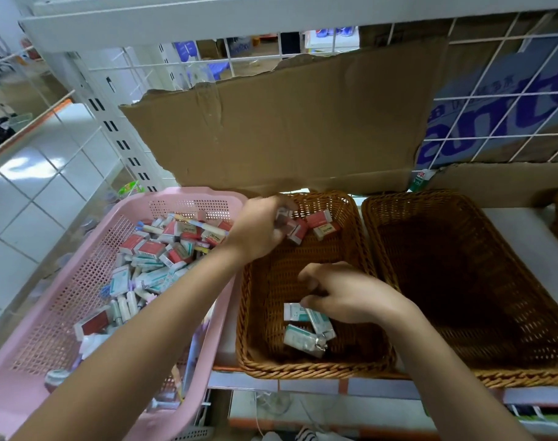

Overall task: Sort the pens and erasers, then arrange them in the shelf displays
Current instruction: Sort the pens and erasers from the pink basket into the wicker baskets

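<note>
Sorting from the pink basket [64,313] at lower left into the centre wicker basket [350,249] seems under way: left hand [261,227] pinches a red eraser [284,216] at its upper end, right hand [344,294] curls over green erasers [303,338] below, grip unclear; next likely calls for releasing each onto its own pile.

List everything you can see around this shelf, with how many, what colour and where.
Plastic basket: one, pink, left of the wicker baskets.
Mixed erasers: many, red-and-white and teal-and-white, piled in the plastic basket.
Pens: a few, pale, among that pile.
Wicker baskets: three, brown, in a row on the shelf; the rightmost is only partly in view.
Red erasers: several, far end of the leftmost wicker basket.
Teal erasers: a few, near end of the same basket.
Cardboard: one sheet, brown, upright behind the baskets.
Shelf: one, white, under the baskets.
Left hand: grips red erasers.
Right hand: fingers curled over the teal erasers; hold unclear.
</note>
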A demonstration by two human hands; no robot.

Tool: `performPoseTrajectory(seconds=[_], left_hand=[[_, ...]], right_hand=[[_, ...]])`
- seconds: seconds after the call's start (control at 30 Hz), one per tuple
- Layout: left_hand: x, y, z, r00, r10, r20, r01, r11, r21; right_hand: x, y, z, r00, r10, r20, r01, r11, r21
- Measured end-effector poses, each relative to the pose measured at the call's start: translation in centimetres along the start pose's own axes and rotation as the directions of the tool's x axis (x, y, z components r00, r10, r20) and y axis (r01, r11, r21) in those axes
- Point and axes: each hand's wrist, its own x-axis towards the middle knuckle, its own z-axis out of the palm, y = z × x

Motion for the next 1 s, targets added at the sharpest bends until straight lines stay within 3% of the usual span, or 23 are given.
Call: performPoseTrajectory(seconds=[0.13, 0.23, 0.33, 0.5, 0.67, 0.73, 0.8, 0.9, 1.0], left_hand=[[0.8, -0.9, 0.4, 0.991, 0.047, 0.127, -0.058, 0.994, 0.090], [0.6, -1.4, -0.1, 0.984, 0.159, 0.080, -0.169, 0.976, 0.135], [-1.3, -1.5, -2.0, 0.994, 0.107, 0.011, -0.107, 0.986, 0.130], [-7.3, -4.6, -5.7, 0.998, 0.036, 0.059, -0.043, 0.993, 0.107], [-13.0, -8.5, -8.8, 0.956, -0.207, 0.205, 0.164, 0.964, 0.210], [-14.8, -9.8, -9.1, 0.904, -0.317, 0.289, 0.238, 0.931, 0.276], [-16.0, -10.6, -8.9, 0.817, -0.435, 0.378, 0.312, 0.885, 0.346], [-16.6, -11.1, -7.6, 0.782, -0.524, 0.339, 0.373, 0.828, 0.419], [-16.0, -11.8, -6.8, 0.785, -0.573, 0.234, 0.446, 0.785, 0.429]], right_hand=[[0.2, -0.5, -0.5, 1.000, -0.011, -0.007, 0.011, 1.000, 0.016], [0.6, -1.0, -0.7, 1.000, -0.013, -0.020, 0.013, 1.000, 0.024], [1.5, -1.8, -1.0, 0.998, -0.043, -0.041, 0.044, 0.999, 0.022], [3.1, -6.1, -1.2, 0.968, -0.204, -0.143, 0.201, 0.979, -0.040], [6.2, -11.1, 0.8, 0.882, -0.422, -0.208, 0.369, 0.895, -0.251], [7.7, -12.5, 2.3, 0.864, -0.466, -0.189, 0.405, 0.868, -0.288], [9.0, -13.7, 3.8, 0.863, -0.499, -0.079, 0.456, 0.837, -0.304], [10.7, -14.6, 5.5, 0.917, -0.375, 0.136, 0.399, 0.851, -0.342], [12.3, -15.1, 6.5, 0.949, -0.282, 0.144, 0.315, 0.882, -0.351]])
